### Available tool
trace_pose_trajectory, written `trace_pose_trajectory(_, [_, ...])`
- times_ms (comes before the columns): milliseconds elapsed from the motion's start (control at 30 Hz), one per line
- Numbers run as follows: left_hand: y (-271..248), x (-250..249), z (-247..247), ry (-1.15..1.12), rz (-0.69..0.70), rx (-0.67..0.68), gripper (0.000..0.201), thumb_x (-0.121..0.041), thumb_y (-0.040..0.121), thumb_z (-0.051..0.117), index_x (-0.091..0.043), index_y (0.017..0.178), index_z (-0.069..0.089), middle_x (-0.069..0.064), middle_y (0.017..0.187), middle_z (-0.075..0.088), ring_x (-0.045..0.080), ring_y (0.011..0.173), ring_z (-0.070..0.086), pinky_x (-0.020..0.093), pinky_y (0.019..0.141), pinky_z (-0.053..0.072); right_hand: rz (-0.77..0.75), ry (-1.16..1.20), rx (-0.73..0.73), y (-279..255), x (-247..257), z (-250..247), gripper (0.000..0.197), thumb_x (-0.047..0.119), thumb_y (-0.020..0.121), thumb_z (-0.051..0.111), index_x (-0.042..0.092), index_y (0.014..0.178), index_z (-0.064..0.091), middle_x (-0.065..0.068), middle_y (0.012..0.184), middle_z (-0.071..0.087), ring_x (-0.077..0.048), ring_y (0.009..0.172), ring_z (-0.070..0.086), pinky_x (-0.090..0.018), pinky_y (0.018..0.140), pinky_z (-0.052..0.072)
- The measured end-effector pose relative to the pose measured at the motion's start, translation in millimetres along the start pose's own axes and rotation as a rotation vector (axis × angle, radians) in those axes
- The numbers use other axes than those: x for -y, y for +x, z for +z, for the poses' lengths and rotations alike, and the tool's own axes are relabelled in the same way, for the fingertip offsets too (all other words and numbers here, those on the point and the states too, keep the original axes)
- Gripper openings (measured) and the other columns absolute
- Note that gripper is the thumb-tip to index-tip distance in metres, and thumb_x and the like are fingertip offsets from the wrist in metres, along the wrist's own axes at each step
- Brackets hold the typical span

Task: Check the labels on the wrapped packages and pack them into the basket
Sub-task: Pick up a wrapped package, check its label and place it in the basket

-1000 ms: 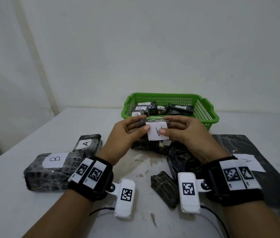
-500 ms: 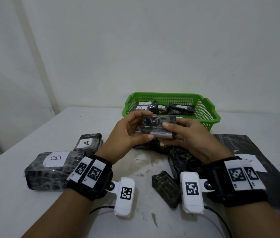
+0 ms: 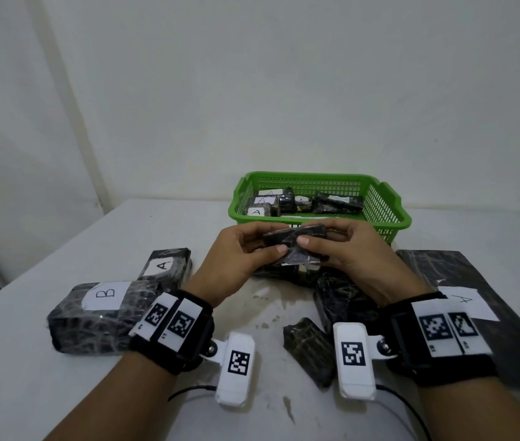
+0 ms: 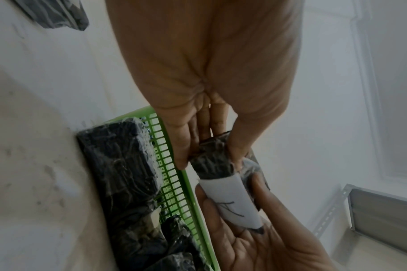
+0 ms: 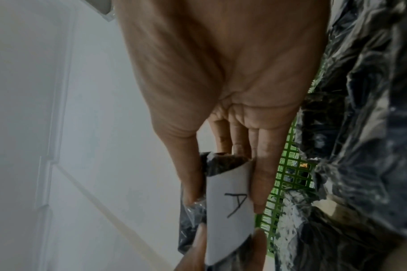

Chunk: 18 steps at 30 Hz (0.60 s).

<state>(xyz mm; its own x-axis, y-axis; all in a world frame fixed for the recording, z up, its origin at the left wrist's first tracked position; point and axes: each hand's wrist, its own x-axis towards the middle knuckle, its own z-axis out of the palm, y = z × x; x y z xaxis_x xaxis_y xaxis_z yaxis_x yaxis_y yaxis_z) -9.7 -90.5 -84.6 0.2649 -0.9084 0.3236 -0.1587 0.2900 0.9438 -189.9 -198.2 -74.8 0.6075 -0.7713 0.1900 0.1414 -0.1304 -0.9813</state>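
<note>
Both hands hold one small black wrapped package (image 3: pixel 295 241) in the air just in front of the green basket (image 3: pixel 382 202). My left hand (image 3: pixel 242 253) pinches its left end between thumb and fingers, and my right hand (image 3: pixel 344 246) pinches its right end. In the head view its dark side faces up. Both wrist views show its white label marked A (image 4: pixel 232 201) (image 5: pixel 230 205) on the underside. Several wrapped packages, some labelled A, lie inside the basket.
On the table to the left lie a package marked B (image 3: pixel 99 310) and one marked A (image 3: pixel 164 265). A large flat black package with an A label (image 3: pixel 491 281) lies at the right. Smaller unlabelled packages (image 3: pixel 309 348) sit between my wrists.
The package has been turned over in both hands: its white A label faced up a second ago and now faces down. The hands stayed in about the same place.
</note>
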Motion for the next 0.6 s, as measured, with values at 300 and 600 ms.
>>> trace_pose_trajectory(300, [3.2, 2.2, -3.8, -0.044, -0.029, -0.078, 0.03, 0.003, 0.09, 0.067, -0.007, 0.118, 0.07, 0.012, 0.113, 0.075, 0.024, 0.106, 0.072, 0.031, 0.091, 0.057, -0.099, -0.008, -0.026, -0.2, 2.8, -2.3, 0.045, 0.016, 0.072, 0.088, 0.008, 0.113, 0.073, -0.011, 0.101, 0.081, -0.029, 0.095, 0.079, -0.038, 0.08, 0.065])
trace_pose_trajectory(600, [4.0, 3.7, -7.5, -0.074, -0.035, -0.079, 0.032, 0.0, 0.096, 0.061, -0.017, 0.122, 0.07, 0.008, 0.117, 0.074, 0.025, 0.111, 0.071, 0.037, 0.093, 0.057, -0.107, 0.111, 0.095, -0.4, 5.1, -5.5, 0.037, 0.012, 0.074, 0.077, 0.015, 0.111, 0.078, -0.012, 0.1, 0.076, -0.025, 0.099, 0.077, -0.029, 0.076, 0.063])
